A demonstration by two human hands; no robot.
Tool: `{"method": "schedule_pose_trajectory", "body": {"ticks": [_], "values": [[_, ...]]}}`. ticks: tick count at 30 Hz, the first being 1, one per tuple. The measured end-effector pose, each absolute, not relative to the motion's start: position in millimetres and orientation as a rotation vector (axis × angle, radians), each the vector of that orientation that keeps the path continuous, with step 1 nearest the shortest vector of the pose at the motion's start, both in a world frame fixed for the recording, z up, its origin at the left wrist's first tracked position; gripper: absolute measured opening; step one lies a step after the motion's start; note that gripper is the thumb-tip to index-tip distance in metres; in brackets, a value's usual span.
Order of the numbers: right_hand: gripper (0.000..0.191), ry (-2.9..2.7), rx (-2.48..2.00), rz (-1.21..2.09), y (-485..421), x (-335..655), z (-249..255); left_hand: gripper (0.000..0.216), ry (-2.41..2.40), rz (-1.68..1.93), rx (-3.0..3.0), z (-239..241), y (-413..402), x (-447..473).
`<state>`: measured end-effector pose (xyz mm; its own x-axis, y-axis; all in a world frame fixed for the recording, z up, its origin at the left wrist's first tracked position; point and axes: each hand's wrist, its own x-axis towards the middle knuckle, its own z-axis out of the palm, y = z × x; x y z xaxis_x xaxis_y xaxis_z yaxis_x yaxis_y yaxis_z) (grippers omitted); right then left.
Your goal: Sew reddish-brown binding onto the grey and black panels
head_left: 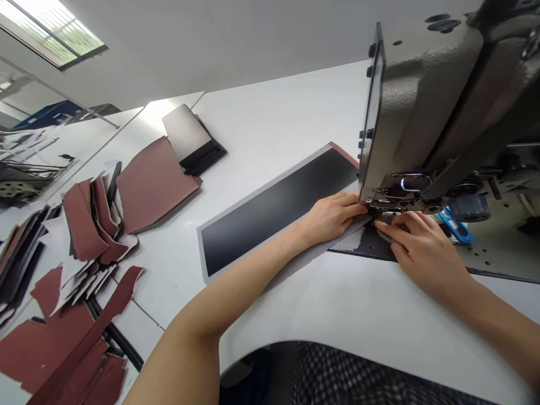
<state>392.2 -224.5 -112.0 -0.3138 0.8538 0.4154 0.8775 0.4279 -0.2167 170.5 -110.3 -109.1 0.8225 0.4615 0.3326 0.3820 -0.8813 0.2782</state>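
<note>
My left hand (335, 218) is closed, its fingers pinched at the edge of a grey ribbed fabric strip (301, 260) beside the presser foot of a sewing machine (400, 112). That strip runs back under my left forearm. Beyond the forearm a long black panel (274, 202) with a pale grey border lies flat, its far end reddish brown and partly behind the machine head. On the other side of the needle, my right hand (422, 247) rests with fingers bent and apart. Its index fingertip touches down close to the presser foot. The needle point itself is hidden.
At left lie stacked reddish-brown pieces (156, 185), grey and black pieces (189, 138) and loose brown scraps (54, 349). A blue object (458, 226) sits behind my right hand on the machine bed. The white table (261, 118) has a curved cutout in front of my lap.
</note>
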Motion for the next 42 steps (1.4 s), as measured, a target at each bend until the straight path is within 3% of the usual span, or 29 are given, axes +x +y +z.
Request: {"method": "schedule_pose_trajectory", "body": {"ticks": [9,14,23,31,36,42], "values": [[0.039,-2.200,-1.427,0.022,-225,393,-112,0.032,0.423,0.419,2.757,-97,-107,155],[0.037,-2.206,-1.293,0.197,-228,390,-109,0.033,0.840,0.466,2.785,-99,-152,165],[0.033,-2.170,-1.331,0.312,-224,399,-112,0.040,1.092,0.465,2.894,-100,-191,173],[0.034,-2.237,-1.323,0.131,-229,401,-95,0.039,1.096,0.490,2.870,-103,-170,176],[0.023,-2.293,-2.003,-0.339,-238,479,-71,0.040,1.081,0.504,2.879,-106,-167,173],[0.030,-2.256,-2.188,-0.381,-248,515,-56,0.036,1.032,0.545,2.847,-94,-173,173]]}}
